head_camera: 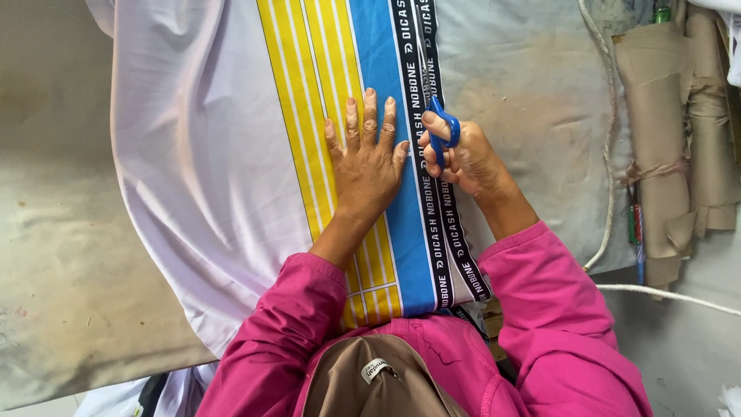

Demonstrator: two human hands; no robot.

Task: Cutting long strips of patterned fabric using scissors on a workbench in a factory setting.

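Observation:
A white fabric (193, 154) with yellow stripes, a blue band and a black lettered strip lies flat on the table. My left hand (367, 158) presses flat on the yellow and blue stripes, fingers spread. My right hand (463, 158) grips blue-handled scissors (438, 123), whose blades point away from me along the black strip. Both arms wear pink sleeves.
The worn grey-beige table top (69, 255) extends to the left. Rolls of brown paper (668, 139) tied with string lie at the right edge. A white cord (610, 154) runs down the right side, with pens (637, 232) beside the rolls.

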